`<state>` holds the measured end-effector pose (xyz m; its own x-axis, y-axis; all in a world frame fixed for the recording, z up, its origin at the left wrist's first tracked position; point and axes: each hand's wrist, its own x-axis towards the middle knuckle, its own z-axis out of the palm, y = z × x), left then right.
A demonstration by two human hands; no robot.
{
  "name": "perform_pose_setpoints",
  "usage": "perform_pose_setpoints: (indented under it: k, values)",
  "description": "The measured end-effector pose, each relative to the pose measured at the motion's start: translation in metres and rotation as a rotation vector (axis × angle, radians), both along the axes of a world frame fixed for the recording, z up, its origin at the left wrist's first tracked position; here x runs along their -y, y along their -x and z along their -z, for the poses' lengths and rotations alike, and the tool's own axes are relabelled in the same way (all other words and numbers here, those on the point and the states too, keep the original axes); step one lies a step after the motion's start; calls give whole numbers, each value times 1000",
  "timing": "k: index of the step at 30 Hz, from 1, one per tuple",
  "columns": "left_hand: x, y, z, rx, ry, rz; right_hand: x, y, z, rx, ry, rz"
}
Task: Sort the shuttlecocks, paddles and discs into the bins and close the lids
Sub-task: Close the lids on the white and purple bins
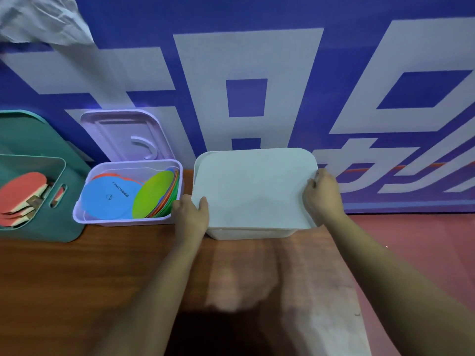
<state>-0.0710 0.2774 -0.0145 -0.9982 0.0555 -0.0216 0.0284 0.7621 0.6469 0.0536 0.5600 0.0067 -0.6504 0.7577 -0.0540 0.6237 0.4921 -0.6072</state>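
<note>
On the worktop [102, 265]: three bins sit in a row against the blue banner [257, 60], and you're busy at the rightmost one.

White bin [246, 233]: you've got its white lid [254, 188] laid flat over the top. It looks roughly lined up, but I can't tell if it's snapped down all round yet.

Left hand [191, 214]: it's gripping the near-left corner of the lid, thumb on top and the other fingers tucked under the edge, I'd guess so you can steer that corner onto the rim.

Right hand [322, 195]: fingers are curled over the right edge near the far corner. Holding opposite corners makes sense, it stops the lid skewing while you seat it.

Shuttlecocks: can't see any. My guess is they're inside the white bin since the lid covers it, but nothing shows that.

Lilac bin [128, 219]: this one's open, with the discs [110, 199] stacked inside, blue on top and a green one leaning on the right wall. Its lilac lid [126, 134] is propped upright behind it against the banner, handy for grabbing.

Green bin [59, 227]: it's open too, with red paddles [18, 196] piled inside and its green lid [23, 134] standing behind it.

Progress: sorting looks done, so you're on lid one of three.

Watch out: press both sides evenly or one corner may pop up.
</note>
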Motion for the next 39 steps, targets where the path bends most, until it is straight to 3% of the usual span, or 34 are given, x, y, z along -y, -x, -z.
perform_pose_setpoints:
  k: [3,14,20,25,32,34,37,39]
  values:
    - [0,-10,11,-103,40,1,2,-3,14,9,-41,-20]
    - [-7,17,20,-63,64,37,-3,22,22,-47,-141,-69]
    - [-5,9,27,-127,53,64,2,25,21,-143,107,18]
    - [2,-3,34,74,-56,20,-2,17,28,-102,175,54]
    - [-6,56,23,505,-34,40,2,26,18,-86,373,105]
    - [-13,56,17,338,-105,82,4,23,20,-96,360,108]
    - [-18,55,26,52,-3,211,7,23,28,-138,170,81]
    - [-18,53,33,-14,50,235,7,23,37,-122,38,4]
